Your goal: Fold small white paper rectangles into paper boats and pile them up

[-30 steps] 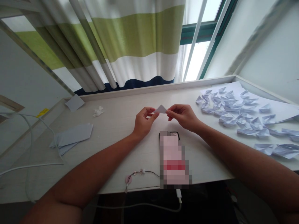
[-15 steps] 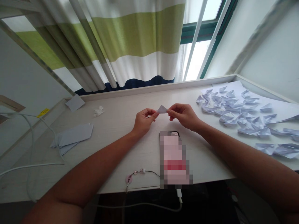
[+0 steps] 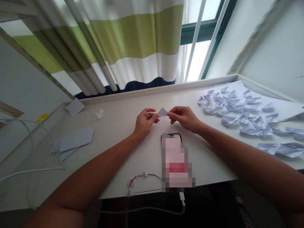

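Observation:
A small white paper (image 3: 162, 112), folded into a triangle with its point up, is held above the desk between my two hands. My right hand (image 3: 184, 117) pinches its right corner between thumb and forefinger. At the left corner, the fingertips of my left hand (image 3: 144, 123) close on the paper, its index finger slightly raised. Below the hands lies a phone (image 3: 175, 158), its screen blurred out. To the right, several folded paper pieces (image 3: 249, 114) of a similar white spread over a large white sheet (image 3: 288, 109) and the desk.
A stack of white paper slips (image 3: 76, 139) lies on the left of the desk (image 3: 118, 158), near a crumpled white scrap (image 3: 98, 114) and a square of paper (image 3: 75, 106). White cables (image 3: 30, 172) cross the left side. A beaded strap (image 3: 130, 183) and charging plug (image 3: 181, 196) are attached to the phone.
The left fingers have shifted on the paper, with the index finger lifting away a little. The right hand keeps its pinch. The whole view has moved slightly.

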Demonstrator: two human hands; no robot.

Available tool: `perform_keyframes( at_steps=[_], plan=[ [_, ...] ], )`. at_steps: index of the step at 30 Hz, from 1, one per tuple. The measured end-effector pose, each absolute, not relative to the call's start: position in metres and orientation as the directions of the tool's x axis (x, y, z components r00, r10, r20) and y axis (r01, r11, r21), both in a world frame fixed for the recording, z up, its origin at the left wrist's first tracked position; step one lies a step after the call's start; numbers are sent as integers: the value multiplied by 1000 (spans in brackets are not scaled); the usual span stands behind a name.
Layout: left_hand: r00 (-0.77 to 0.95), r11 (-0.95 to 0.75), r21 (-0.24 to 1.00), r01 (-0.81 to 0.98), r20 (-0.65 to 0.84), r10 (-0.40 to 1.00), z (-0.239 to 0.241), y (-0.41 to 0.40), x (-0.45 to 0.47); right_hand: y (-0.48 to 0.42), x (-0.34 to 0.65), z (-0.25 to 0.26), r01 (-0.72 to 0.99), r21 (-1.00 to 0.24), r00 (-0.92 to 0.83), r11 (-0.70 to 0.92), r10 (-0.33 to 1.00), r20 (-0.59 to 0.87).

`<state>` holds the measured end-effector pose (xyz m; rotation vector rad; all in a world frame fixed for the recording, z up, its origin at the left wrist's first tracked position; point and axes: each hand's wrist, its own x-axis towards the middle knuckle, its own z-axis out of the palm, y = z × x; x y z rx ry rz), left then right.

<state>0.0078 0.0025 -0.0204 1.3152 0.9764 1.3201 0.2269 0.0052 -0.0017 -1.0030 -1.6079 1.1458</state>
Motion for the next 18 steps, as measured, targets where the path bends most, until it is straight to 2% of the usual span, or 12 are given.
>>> perform_keyframes(
  at_steps=[7, 15, 18],
  plan=[
    [48, -183, 964, -194, 195, 980, -14, 0, 11, 8, 229, -4, 77, -980, -305, 185, 940, 154],
    [125, -187, 975, -117, 202, 971, -14, -4, 13, 5, 231, 2, 13, -982, -416, 187, 894, 164],
    [147, -175, 981, -83, 186, 971, -14, -6, 13, 4, 229, 2, 38, -982, -426, 186, 892, 153]
  ],
)
